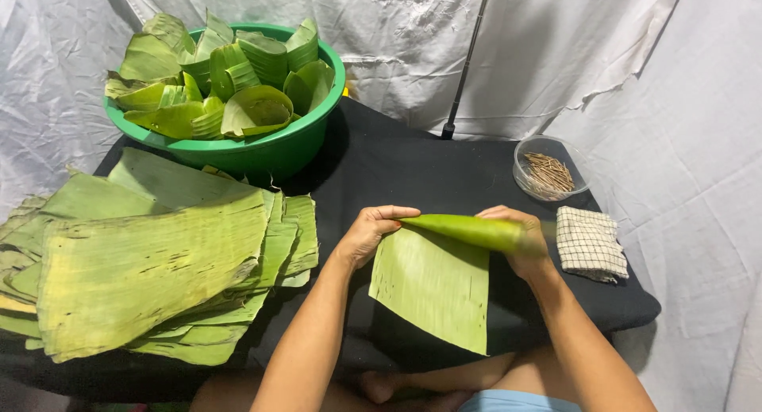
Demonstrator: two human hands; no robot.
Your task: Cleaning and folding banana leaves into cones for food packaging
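A green banana leaf piece (432,289) hangs in front of me over the black table (397,170), its top edge rolled into a tight tube. My left hand (369,233) grips the leaf's upper left corner, thumb on top. My right hand (520,237) holds the rolled end on the right, fingers curled around it. The lower part of the leaf droops flat toward my lap.
A thick stack of flat banana leaves (143,261) lies at the left. A green basin (270,150) full of folded leaf cups stands at the back left. A clear bowl of small sticks (548,174) and a checked cloth (589,243) sit at the right. White sheets hang behind.
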